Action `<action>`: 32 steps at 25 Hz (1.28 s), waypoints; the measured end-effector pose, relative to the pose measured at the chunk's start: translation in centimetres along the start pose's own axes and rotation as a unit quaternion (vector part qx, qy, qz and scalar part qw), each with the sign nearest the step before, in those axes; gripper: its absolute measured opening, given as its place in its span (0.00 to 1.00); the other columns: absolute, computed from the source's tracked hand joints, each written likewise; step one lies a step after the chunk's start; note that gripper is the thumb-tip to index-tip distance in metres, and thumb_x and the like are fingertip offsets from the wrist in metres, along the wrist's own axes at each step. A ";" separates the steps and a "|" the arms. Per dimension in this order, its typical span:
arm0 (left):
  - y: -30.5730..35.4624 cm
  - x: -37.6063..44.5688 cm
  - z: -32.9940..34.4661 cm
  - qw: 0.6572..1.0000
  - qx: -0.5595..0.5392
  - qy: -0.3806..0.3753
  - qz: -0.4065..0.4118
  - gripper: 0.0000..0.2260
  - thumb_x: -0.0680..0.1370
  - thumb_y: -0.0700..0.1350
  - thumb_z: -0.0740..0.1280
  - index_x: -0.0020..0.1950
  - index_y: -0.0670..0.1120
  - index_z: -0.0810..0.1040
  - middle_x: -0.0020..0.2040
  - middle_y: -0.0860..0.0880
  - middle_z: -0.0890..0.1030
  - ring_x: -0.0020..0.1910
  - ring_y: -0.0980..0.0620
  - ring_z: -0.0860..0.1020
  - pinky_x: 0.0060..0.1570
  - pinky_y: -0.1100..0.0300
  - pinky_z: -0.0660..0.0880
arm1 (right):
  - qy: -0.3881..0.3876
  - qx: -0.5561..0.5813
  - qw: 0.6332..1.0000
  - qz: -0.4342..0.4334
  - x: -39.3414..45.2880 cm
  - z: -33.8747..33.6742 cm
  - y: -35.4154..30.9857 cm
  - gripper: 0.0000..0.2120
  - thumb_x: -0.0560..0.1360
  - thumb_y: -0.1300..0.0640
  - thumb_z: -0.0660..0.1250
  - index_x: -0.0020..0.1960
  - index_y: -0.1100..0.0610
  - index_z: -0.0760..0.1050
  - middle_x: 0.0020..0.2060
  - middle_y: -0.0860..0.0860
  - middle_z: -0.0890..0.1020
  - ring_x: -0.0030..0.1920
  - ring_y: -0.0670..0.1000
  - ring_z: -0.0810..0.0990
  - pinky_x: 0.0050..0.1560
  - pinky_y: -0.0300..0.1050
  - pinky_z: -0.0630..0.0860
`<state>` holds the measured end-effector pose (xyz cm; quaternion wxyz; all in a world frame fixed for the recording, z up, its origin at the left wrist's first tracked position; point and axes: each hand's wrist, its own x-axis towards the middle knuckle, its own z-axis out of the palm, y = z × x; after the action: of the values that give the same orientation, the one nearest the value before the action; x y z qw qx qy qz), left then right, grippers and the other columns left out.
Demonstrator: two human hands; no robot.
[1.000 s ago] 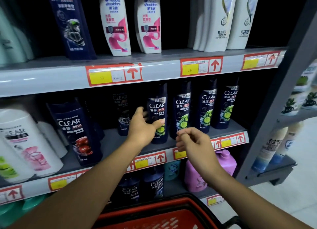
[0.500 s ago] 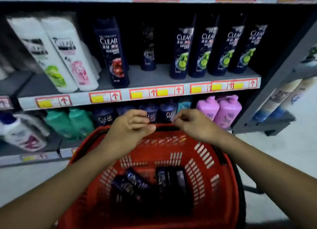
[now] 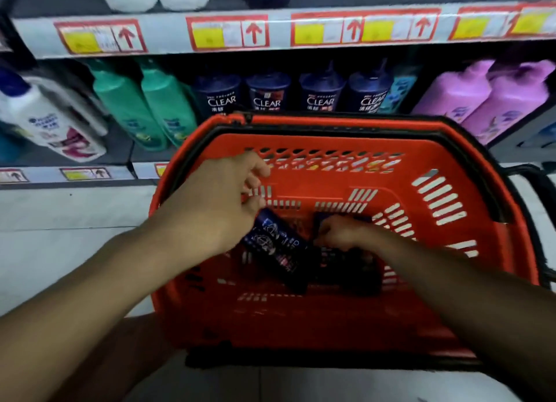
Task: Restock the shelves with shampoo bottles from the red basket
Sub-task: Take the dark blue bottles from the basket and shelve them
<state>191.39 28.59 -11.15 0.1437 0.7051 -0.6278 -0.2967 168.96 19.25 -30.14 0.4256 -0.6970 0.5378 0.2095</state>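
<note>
With both hands down inside the basket (image 3: 421,149), the next pick is judged to turn on how the dark bottles (image 3: 349,269) lie: flat on the basket floor, near its middle, below and just ahead of the hands. One bottle (image 3: 275,245) is seen clearly, label up, its long axis running diagonally from upper left to lower right; its upper end is tucked under the left hand (image 3: 210,203). At least one more dark bottle is lying to its right, partly covered by the right hand (image 3: 343,233); the exact count cannot be told.

The right hand is lower and is reckoned nearer to a grasp: its fingers are curled down onto the right-hand bottles, but whether anything is actually pinched cannot be told from the blur. The left hand is held above the diagonal bottle, fingers loosely bent and spread, nothing seen gripped; contact with the cap end is uncertain.

Nothing besides the dark bottles is seen in the basket, and most of its floor is bare red mesh. Behind the basket, a low shelf (image 3: 69,173) is stocked with a white bottle (image 3: 57,124), green bottles (image 3: 144,106), a row of CLEAR bottles (image 3: 267,94) and purple bottles (image 3: 493,97). An upper shelf edge with price tags (image 3: 228,33) is seen above. Restocking is judged not finished, since stock is left in the basket.
</note>
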 end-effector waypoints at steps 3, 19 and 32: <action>-0.8 0.7 -0.1 1.000 0.014 -0.006 0.013 0.14 0.77 0.42 0.70 0.59 0.56 0.76 0.53 0.57 0.81 0.54 0.55 0.80 0.60 0.55 0.76 | -0.001 -0.032 0.999 -0.037 5.8 3.3 -1.3 0.17 0.77 0.53 0.70 0.64 0.55 0.77 0.65 0.56 0.80 0.59 0.54 0.80 0.59 0.48 0.77; 3.2 2.3 1.7 0.988 0.035 -0.101 0.115 0.37 0.74 0.49 0.75 0.78 0.57 0.59 0.74 0.55 0.71 0.67 0.54 0.72 0.66 0.60 0.68 | 0.123 0.065 0.978 -0.153 -14.4 -13.1 -6.4 0.12 0.68 0.52 0.81 0.45 0.58 0.84 0.35 0.62 0.85 0.29 0.58 0.82 0.28 0.46 0.81; 9.6 -2.7 2.0 0.839 -0.475 -0.242 0.110 0.28 0.71 0.34 0.74 0.68 0.51 0.75 0.64 0.45 0.82 0.66 0.45 0.78 0.70 0.47 0.71 | 0.256 0.373 0.845 -0.286 -27.6 -13.3 -5.9 0.16 0.80 0.50 0.68 0.51 0.65 0.79 0.44 0.60 0.80 0.40 0.58 0.78 0.34 0.47 0.75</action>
<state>182.42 29.94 -6.52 0.3359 0.3822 -0.4986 -0.7017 162.98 24.53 0.03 0.5414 -0.6374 0.4422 -0.3242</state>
